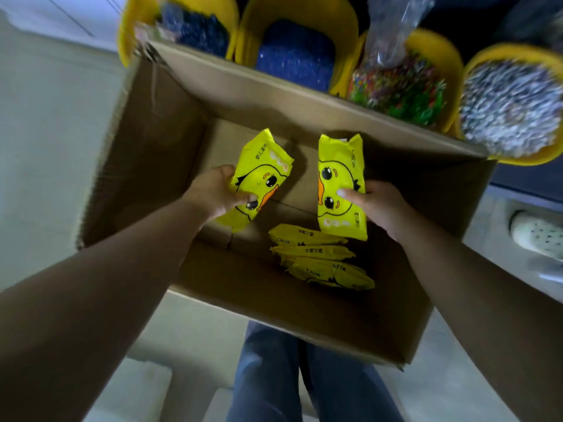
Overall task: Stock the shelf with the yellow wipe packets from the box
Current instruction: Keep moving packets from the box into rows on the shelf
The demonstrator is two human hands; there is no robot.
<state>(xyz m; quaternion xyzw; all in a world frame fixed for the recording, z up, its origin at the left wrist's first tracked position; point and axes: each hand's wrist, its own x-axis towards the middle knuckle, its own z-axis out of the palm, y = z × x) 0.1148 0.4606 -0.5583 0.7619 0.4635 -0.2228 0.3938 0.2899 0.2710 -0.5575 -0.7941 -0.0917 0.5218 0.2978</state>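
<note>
An open cardboard box (158, 141) stands in front of me at thigh height. My left hand (213, 190) grips a yellow wipe packet (262, 166) with a duck face, held tilted above the box floor. My right hand (374, 202) holds a second yellow duck packet (338, 166) upright, thumb pressed on its front. Three more yellow packets (320, 257) lie stacked on edge at the box's bottom, near the front right. No shelf is in view.
Behind the box stand several yellow bins: two with blue goods (292, 53), one with a multicoloured bag (396, 83), one with silvery pieces (511, 108). My jeans-clad legs (304, 376) show below the box. A white perforated shoe (536, 233) lies at the right on the pale floor.
</note>
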